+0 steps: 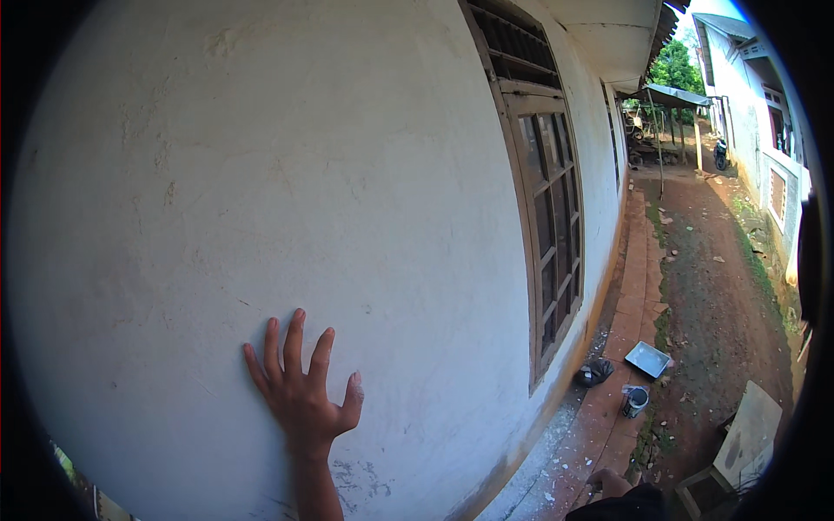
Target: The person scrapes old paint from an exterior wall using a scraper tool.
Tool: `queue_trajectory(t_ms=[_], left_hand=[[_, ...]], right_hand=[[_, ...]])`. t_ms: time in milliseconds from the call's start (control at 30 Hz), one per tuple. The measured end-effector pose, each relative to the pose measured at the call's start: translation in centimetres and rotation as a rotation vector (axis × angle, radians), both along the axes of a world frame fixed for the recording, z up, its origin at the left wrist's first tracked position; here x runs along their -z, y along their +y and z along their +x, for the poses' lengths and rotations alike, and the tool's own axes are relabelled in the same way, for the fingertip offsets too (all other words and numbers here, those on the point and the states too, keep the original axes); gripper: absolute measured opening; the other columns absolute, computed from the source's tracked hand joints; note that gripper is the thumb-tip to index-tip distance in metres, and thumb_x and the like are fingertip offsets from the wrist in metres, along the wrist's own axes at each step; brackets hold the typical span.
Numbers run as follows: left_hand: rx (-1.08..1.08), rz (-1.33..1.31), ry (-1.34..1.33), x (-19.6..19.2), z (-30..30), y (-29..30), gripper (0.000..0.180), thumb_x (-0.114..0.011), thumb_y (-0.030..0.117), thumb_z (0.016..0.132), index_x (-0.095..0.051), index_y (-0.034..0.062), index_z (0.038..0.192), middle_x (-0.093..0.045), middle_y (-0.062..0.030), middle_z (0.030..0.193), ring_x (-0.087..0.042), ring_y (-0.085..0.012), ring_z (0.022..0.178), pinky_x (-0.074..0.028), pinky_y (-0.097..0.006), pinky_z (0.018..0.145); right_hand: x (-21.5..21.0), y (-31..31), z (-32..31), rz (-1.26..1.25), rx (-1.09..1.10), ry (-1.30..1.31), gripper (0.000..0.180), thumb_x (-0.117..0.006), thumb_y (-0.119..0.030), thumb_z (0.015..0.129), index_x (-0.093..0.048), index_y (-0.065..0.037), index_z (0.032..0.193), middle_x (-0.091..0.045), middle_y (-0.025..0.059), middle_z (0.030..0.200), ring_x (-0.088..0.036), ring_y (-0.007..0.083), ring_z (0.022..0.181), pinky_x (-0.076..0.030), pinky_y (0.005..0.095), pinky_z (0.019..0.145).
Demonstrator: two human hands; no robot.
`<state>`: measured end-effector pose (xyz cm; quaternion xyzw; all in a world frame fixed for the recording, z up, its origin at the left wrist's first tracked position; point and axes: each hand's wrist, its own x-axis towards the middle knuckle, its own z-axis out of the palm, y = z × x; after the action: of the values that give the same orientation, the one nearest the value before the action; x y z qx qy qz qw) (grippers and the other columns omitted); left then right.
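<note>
So the wall [391, 200] is the thing here, a big off-white stretch filling most of the view, and the left hand [306, 399] is up against its lower middle, palm side in, fingers fanned wide and thumb out to the side, holding nothing. The thumb tip looks a bit pale and dusty. If this is a feel-the-surface check, I'd keep the palm flat and the touch light, and sweep slowly, since bumps are easier to feel than see. I'd give extra time to the dark scuffs [360, 486] low by the wrist and the rough, pitted streak up to the left. What I take for the right hand [610, 483] is just poking in at the bottom edge, and I can't tell what it's doing. Further right there's the brown-framed window [552, 226], worth keeping dusty fingers off. Below it, on and beside the reddish paving [627, 326], sit a black plastic bag [595, 372], a small bucket [635, 400] and a shallow tray [648, 359], with white flecks scattered nearby.
</note>
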<state>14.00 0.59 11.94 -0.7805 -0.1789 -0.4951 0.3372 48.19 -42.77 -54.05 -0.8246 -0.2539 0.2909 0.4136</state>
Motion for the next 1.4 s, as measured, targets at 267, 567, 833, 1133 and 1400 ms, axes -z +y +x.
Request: queue_trajectory(t_ms=[267, 567, 833, 1133, 1400], left_hand=[[-0.009, 0.026, 0.009, -0.2, 0.4, 1.0, 0.045, -0.057, 0.042, 0.092, -0.066, 0.0115, 0.124, -0.053, -0.0159, 0.153, -0.037, -0.0422, 0.151, -0.012, -0.069, 0.125], [0.083, 0.134, 0.034, 1.0, -3.0, 0.0, 0.032, -0.059, 0.026, 0.094, -0.064, 0.0082, 0.119, -0.057, -0.0177, 0.146, -0.040, -0.0431, 0.147, -0.022, -0.067, 0.122], [-0.007, 0.148, 0.066, 2.4, -5.0, -0.3, 0.030, -0.059, 0.025, 0.095, -0.063, 0.0087, 0.120, -0.059, -0.0169, 0.142, -0.042, -0.0428, 0.144, -0.028, -0.064, 0.119], [-0.109, 0.201, -0.021, 3.0, -5.3, 1.4, 0.033, -0.057, 0.022, 0.097, -0.062, 0.0067, 0.126, -0.057, -0.0178, 0.146, -0.040, -0.0439, 0.145, -0.030, -0.062, 0.119], [-0.251, 0.197, -0.024, 3.0, -4.0, 1.8, 0.045, -0.058, 0.024, 0.095, -0.063, 0.0118, 0.137, -0.050, -0.0174, 0.156, -0.037, -0.0441, 0.149, -0.027, -0.062, 0.120]], right_hand=[[3.4, 1.5, -1.0, 0.080, 0.123, 0.420, 0.030, -0.067, -0.035, 0.095, -0.068, -0.007, 0.086, -0.064, 0.0094, 0.074, -0.063, 0.0209, 0.063, -0.053, 0.0435, 0.062], [6.4, 6.1, 2.5, 0.127, 0.143, 0.868, 0.023, -0.069, -0.018, 0.092, -0.064, -0.004, 0.074, -0.062, 0.0083, 0.066, -0.066, 0.0206, 0.064, -0.053, 0.0408, 0.058], [3.7, 10.4, 8.6, 0.436, 0.364, 0.993, 0.011, -0.060, -0.012, 0.091, -0.064, -0.002, 0.090, -0.056, 0.0076, 0.066, -0.061, 0.0206, 0.059, -0.050, 0.0387, 0.051], [-12.3, 14.3, 14.0, 0.775, 0.624, 1.071, 0.023, -0.051, -0.005, 0.090, -0.063, 0.000, 0.108, -0.050, 0.0068, 0.067, -0.055, 0.0205, 0.053, -0.046, 0.0363, 0.044], [-48.0, 21.6, 13.1, 0.938, 0.043, 0.096, 0.059, -0.046, -0.021, 0.105, -0.038, -0.013, 0.163, -0.052, 0.0001, 0.081, -0.049, 0.0071, 0.051, -0.043, 0.0238, 0.042]])
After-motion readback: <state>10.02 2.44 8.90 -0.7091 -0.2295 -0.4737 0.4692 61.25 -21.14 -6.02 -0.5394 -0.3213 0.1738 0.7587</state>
